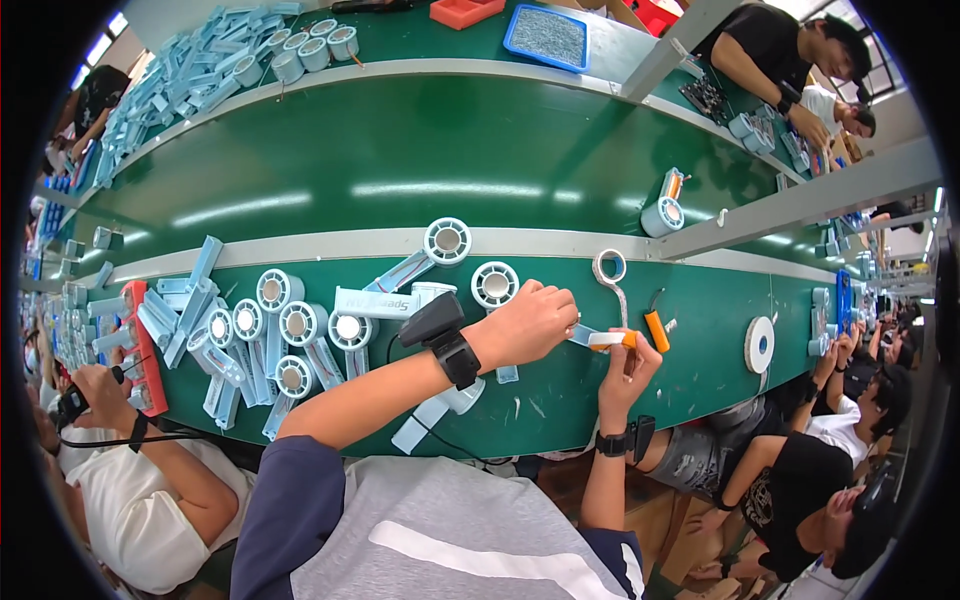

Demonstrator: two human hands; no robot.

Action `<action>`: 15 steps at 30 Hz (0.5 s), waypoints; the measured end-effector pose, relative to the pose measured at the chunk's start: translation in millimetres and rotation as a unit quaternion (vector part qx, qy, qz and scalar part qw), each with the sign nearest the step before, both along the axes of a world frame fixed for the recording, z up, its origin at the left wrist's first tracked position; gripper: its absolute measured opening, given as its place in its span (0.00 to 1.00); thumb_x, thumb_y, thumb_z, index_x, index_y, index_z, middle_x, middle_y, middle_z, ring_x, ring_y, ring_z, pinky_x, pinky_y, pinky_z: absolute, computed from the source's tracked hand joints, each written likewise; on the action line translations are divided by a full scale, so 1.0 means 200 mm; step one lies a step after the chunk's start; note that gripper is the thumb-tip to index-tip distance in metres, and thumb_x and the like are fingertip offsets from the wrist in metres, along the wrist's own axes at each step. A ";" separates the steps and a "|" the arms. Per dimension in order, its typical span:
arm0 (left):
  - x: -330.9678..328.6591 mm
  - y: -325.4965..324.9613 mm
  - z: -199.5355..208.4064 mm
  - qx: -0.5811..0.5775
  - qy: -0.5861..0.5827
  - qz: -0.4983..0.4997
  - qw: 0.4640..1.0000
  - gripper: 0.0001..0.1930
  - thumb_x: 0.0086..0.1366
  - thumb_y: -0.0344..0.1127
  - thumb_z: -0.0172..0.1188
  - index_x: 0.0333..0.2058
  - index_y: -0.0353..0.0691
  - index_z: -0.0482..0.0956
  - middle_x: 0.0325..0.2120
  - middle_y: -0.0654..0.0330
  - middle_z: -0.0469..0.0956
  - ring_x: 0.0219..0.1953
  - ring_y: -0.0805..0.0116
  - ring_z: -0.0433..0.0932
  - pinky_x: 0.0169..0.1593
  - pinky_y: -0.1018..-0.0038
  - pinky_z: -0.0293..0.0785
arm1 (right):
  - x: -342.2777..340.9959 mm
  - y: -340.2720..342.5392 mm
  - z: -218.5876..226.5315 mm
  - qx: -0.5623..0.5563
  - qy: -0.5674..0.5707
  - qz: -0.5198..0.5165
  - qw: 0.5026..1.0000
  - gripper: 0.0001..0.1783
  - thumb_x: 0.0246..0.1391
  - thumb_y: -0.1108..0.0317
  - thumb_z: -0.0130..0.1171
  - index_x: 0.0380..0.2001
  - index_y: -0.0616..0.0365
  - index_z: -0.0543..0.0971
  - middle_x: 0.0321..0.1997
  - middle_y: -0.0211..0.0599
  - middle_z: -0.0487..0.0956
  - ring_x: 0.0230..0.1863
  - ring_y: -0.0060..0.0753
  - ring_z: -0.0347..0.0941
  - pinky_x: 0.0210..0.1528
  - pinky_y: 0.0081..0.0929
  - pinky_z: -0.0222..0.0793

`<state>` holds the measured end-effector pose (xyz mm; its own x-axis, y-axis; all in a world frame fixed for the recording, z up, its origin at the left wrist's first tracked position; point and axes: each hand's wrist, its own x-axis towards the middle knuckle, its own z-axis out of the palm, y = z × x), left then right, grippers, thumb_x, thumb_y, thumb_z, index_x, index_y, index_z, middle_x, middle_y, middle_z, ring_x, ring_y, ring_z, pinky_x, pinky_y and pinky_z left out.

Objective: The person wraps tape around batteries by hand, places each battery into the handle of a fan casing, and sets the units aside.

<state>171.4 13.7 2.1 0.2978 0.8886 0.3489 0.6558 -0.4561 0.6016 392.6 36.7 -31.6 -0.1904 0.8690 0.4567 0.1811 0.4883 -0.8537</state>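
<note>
My left hand (530, 322) reaches across the green bench and pinches one end of a pale blue plastic strip (583, 335). My right hand (628, 372) comes up from below and grips a small orange-and-white tool (612, 340) pressed at the strip's other end. Both wrists wear black bands with small devices. A white tape ring (609, 266) lies just beyond the hands, and an orange-handled tool (656, 331) lies to the right of them.
Several round white-and-blue fan parts (296, 324) crowd the bench to my left, and one fan part (448, 240) sits on the conveyor edge. A tape roll (759, 344) lies to the right. Other people work on both sides and across the green belt (420, 150).
</note>
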 end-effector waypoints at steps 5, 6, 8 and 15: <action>0.01 0.01 -0.03 0.035 0.042 0.005 0.998 0.06 0.61 0.33 0.62 0.32 0.39 0.74 0.31 0.60 0.75 0.38 0.64 0.77 0.47 0.68 0.68 | 0.04 0.05 0.09 0.157 -0.191 0.049 0.968 0.18 0.60 0.79 0.57 0.52 0.54 0.71 0.44 0.44 0.78 0.42 0.39 0.76 0.44 0.36 0.75; 0.02 0.01 -0.03 0.038 0.047 0.007 0.998 0.06 0.61 0.32 0.62 0.32 0.39 0.74 0.31 0.60 0.75 0.38 0.63 0.77 0.47 0.68 0.69 | 0.03 0.06 0.14 0.175 -0.283 0.090 0.939 0.18 0.58 0.79 0.59 0.50 0.53 0.74 0.45 0.42 0.78 0.44 0.41 0.75 0.47 0.39 0.74; 0.02 0.02 -0.04 0.042 0.061 0.015 0.997 0.06 0.61 0.32 0.62 0.32 0.38 0.74 0.30 0.59 0.76 0.38 0.63 0.77 0.47 0.68 0.69 | -0.01 0.08 0.24 0.191 -0.370 0.133 0.900 0.17 0.55 0.78 0.61 0.48 0.52 0.77 0.45 0.39 0.78 0.45 0.43 0.75 0.50 0.43 0.73; 0.00 -0.01 -0.02 0.046 0.009 0.048 0.998 0.06 0.61 0.32 0.61 0.35 0.38 0.76 0.31 0.58 0.77 0.38 0.61 0.77 0.45 0.66 0.70 | -0.13 0.16 0.40 0.258 -0.523 0.203 0.786 0.18 0.48 0.71 0.63 0.45 0.41 0.82 0.41 0.29 0.79 0.54 0.41 0.70 0.64 0.54 0.58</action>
<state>172.2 12.5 -2.8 0.2204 0.8778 0.4254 0.7094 -0.4436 0.5477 367.4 67.8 49.2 -0.9103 0.3905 0.1373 0.3929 0.9195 -0.0101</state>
